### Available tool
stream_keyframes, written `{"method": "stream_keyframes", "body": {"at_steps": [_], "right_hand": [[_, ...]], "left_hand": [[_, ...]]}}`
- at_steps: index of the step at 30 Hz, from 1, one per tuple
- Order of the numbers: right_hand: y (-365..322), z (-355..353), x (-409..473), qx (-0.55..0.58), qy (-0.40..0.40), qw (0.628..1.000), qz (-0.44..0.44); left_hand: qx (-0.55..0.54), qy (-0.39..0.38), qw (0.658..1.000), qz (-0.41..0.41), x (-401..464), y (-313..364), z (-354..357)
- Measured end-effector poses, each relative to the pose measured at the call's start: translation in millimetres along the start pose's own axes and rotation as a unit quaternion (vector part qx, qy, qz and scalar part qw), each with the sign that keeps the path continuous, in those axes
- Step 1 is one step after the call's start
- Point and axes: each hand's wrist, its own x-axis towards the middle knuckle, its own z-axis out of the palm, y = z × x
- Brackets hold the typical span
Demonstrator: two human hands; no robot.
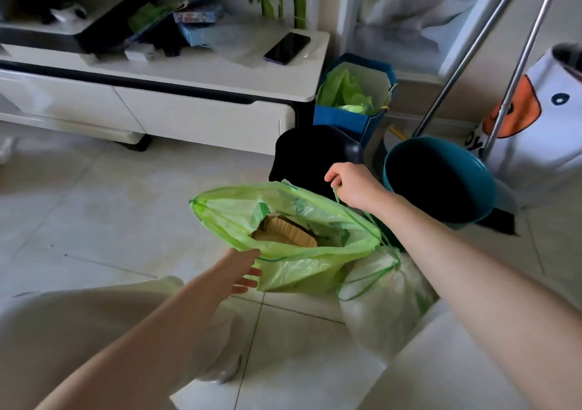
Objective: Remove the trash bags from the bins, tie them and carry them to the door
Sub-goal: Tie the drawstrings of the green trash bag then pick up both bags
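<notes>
Head view: green trash bag out on the floor, mouth open, beside teal bin. Right hand grip clenched on the drawstring; left hand at the rim, grip hard to tell. Risk: uneven pull, cardboard spilling or tearing the film. Left fingertips hidden; black bin inside too dark.

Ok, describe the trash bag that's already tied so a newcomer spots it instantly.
Start at the teal bin on the tiled floor. Nearer the camera, beside the open green bag the hands hold, lies the tied bag. It alone is pale, bulging and cinched shut by a green drawstring.
</notes>
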Motion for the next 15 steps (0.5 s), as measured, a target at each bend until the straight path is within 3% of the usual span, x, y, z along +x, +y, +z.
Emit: {"method": "stream_keyframes", "body": {"at_steps": [2, 5, 7, 9, 11, 13, 15], "right_hand": [[-10, 8, 10, -0.008, -0.046, 0.999, -0.009], [-24, 6, 21, -0.095, -0.177, 0.980, -0.003], [-35, -8, 23, -0.203, -0.267, 0.942, 0.012], [-49, -28, 23, -0.318, -0.350, 0.881, 0.027], [-64, -47, 25, -0.376, -0.401, 0.835, 0.038], [-79, -59, 32, -0.351, -0.415, 0.838, 0.045], [-91, -54, 40, -0.279, -0.392, 0.876, 0.039]], "left_hand": [[-0.053, -0.003, 0.999, -0.009, 5, -4, 0], [-0.101, -0.009, 0.995, -0.006, 14, -7, 2], [-0.105, -0.010, 0.994, 0.000, 18, -6, 3], [-0.111, -0.013, 0.994, -0.002, 21, -5, 3], [-0.119, -0.018, 0.993, -0.002, 23, -4, 2], [-0.126, -0.018, 0.992, -0.003, 23, -4, 2], [-0.133, -0.018, 0.991, -0.001, 22, -3, 2]]}}
